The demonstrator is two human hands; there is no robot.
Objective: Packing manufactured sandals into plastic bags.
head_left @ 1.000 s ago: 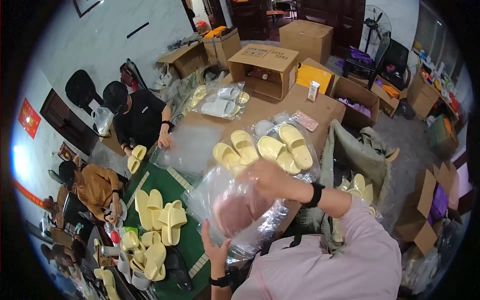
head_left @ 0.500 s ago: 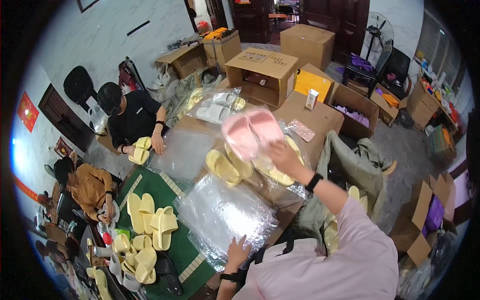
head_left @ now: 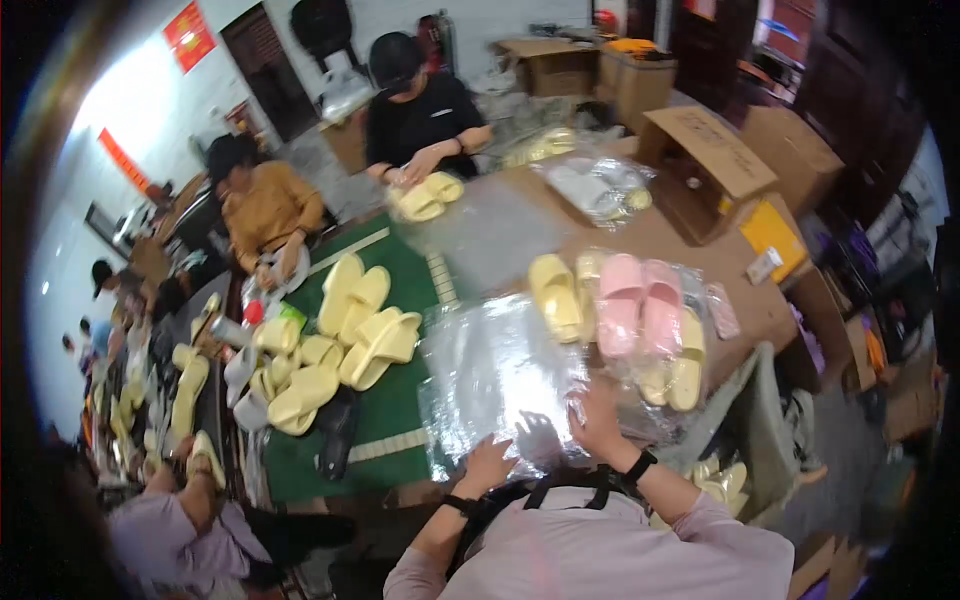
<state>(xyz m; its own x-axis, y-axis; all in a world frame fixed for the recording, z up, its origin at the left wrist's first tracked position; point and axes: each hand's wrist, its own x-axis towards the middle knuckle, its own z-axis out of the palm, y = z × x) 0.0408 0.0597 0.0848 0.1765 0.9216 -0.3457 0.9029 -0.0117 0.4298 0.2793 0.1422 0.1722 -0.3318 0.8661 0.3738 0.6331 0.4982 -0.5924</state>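
A stack of clear plastic bags (head_left: pixel 500 365) lies flat before me, shining in the light. My left hand (head_left: pixel 488 465) rests at its near edge, fingers stretched out. At the stack's right edge is my right hand (head_left: pixel 597 420), its fingers apart and slightly blurred against the plastic. Just beyond it, a pair of pink slide slippers (head_left: pixel 622 300) lies in clear wrapping on top of bagged yellow slippers (head_left: pixel 685 370). A loose yellow slipper (head_left: pixel 556 298) sits left of the pink pair.
Yellow slippers (head_left: pixel 380 345) heap on the green mat (head_left: pixel 390 455), near a black slipper (head_left: pixel 338 435). Across the table a person in black (head_left: pixel 425 125) handles yellow slippers; another in brown (head_left: pixel 270 210) sits further left. Cardboard boxes (head_left: pixel 710 165) and a sack (head_left: pixel 755 430) stand right.
The pink slippers have left my right hand and now lie on the yellow ones. My right hand has moved back to the bag stack. The view has turned left.
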